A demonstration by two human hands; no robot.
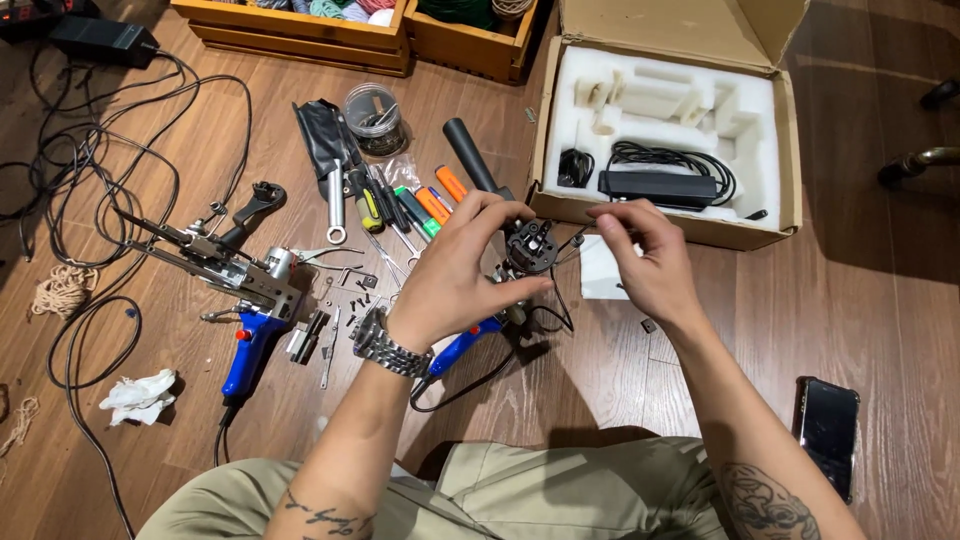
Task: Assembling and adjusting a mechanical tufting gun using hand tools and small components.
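- The left hand (462,268), with a silver metal watch (388,346) on its wrist, wraps around the blue-handled power tool with a black round head (528,248), fingers curled over the head from the left side.
- The right hand (645,255) is pinched at the fingertips on a thin black wire (578,238) at the right side of the tool's head; whether it grips anything else cannot be told.
- The tool is held just above the wooden plank floor (620,380), in front of the person's knees, its blue grip pointing down-left and a black handle (472,155) sticking up behind it.
- Just behind the hands sits an open cardboard box with a white foam insert (670,100), holding a black power adapter and coiled cable (662,185).
- Left of the hands lie orange and green marker pens (432,205), screwdrivers, a wrench and small loose screws.
- Farther left a second blue-handled tool with bare metal parts (245,285) lies on the floor, near a crumpled white tissue (140,395).
- A dark phone (826,432) lies on the floor at the right.
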